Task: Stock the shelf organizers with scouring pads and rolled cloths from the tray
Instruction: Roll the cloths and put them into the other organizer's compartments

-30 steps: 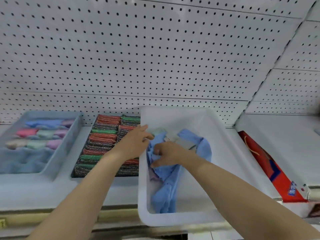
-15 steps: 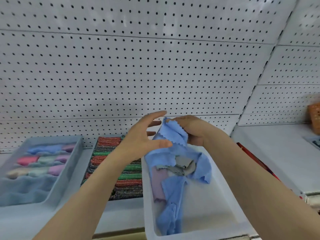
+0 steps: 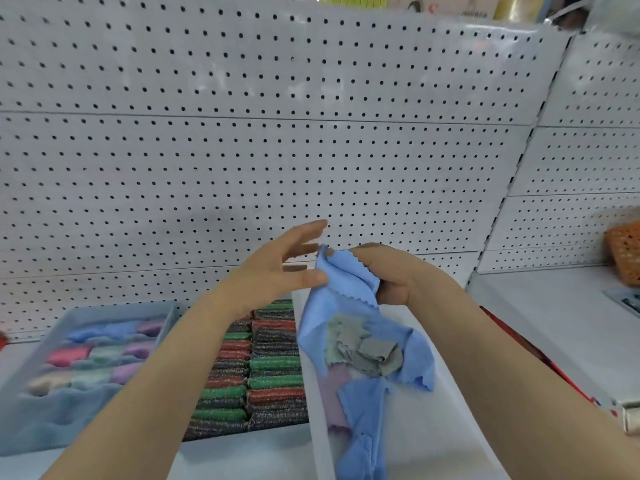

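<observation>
My right hand grips the top edge of a blue cloth and holds it up above the white tray. The cloth hangs down into the tray, where grey, lilac and more blue cloths lie loose. My left hand is beside the blue cloth with its fingers spread; the thumb touches the cloth's left edge. Left of the tray is an organizer packed with red and green scouring pads. Further left, a translucent blue organizer holds rolled cloths in several colours.
A white pegboard wall rises behind the shelf. A red package lies right of the tray, partly hidden by my right arm. An orange basket stands on the far right shelf. Packaged goods show along the top edge.
Both hands rose out of the tray; my right hand lifted the blue cloth up. My left hand opened beside it. The view tilted upward.
</observation>
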### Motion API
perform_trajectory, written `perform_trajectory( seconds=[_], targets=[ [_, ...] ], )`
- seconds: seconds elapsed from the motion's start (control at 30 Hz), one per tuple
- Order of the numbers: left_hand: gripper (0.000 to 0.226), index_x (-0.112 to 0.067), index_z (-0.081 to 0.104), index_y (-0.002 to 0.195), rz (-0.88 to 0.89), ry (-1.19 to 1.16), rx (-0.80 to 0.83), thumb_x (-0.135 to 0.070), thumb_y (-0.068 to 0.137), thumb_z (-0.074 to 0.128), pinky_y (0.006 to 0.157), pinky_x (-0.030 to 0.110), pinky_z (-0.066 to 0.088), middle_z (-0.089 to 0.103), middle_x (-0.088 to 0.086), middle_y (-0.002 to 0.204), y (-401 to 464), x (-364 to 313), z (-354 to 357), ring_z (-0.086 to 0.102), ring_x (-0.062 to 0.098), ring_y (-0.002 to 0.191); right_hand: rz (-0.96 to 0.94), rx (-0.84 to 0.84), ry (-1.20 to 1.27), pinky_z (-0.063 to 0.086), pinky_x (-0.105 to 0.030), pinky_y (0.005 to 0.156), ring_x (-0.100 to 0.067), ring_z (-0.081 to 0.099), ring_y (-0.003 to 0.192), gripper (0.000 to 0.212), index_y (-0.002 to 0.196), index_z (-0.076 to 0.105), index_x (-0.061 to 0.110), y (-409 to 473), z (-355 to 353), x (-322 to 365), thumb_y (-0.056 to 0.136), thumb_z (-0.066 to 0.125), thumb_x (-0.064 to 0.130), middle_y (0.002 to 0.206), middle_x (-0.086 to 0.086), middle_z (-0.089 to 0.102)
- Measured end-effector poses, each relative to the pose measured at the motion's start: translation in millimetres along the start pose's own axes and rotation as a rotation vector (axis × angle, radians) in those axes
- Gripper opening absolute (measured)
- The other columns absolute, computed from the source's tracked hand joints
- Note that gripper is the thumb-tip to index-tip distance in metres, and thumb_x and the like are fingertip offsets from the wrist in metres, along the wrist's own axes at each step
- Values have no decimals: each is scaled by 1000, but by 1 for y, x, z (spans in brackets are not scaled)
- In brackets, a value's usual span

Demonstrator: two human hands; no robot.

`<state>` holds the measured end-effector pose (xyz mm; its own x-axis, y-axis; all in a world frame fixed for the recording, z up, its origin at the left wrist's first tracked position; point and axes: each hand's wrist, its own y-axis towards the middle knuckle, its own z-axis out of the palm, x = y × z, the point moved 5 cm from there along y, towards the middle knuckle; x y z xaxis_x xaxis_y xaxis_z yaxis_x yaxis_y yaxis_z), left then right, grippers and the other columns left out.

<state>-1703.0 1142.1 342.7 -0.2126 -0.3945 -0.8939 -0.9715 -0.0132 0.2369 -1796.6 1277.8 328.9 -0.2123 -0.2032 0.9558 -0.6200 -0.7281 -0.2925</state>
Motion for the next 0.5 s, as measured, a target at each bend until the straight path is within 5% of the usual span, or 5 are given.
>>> perform_trajectory(
  seconds=[0.17,0.3,0.4,0.5],
  targets=[
    [51,-30,56,133,-94,-67,-139,-19,86,74,84,28,54,72,-16,91,-2,4,-8,69,8,93,-26,48,-11,47,-34,77,-23,56,81,28,122,55,1,-1,16,6,96,55,13,97,-12,58],
    [32,-35,65,109,-130,3,-345,-26,82,78,79,33,57,73,-4,93,-5,5,-19,70,10,84,-48,132,157,54,-36,89,-29,66,106,61,124,63,6,-5,27,10,90,54,56,120,-14,68],
    [23,-30,69,102,-149,-36,-458,-25,82,78,75,38,57,74,-2,87,-7,5,-28,72,14,80,-243,79,-151,56,-42,90,-24,68,108,72,122,63,13,-11,32,19,75,69,67,116,-9,71],
    [18,-25,71,101,-156,-105,-480,-24,84,77,77,41,57,74,5,91,-9,0,-32,72,22,84,-416,-116,-490,58,-38,85,-17,70,96,56,112,62,15,-11,34,28,70,83,44,108,-5,70]
  ],
)
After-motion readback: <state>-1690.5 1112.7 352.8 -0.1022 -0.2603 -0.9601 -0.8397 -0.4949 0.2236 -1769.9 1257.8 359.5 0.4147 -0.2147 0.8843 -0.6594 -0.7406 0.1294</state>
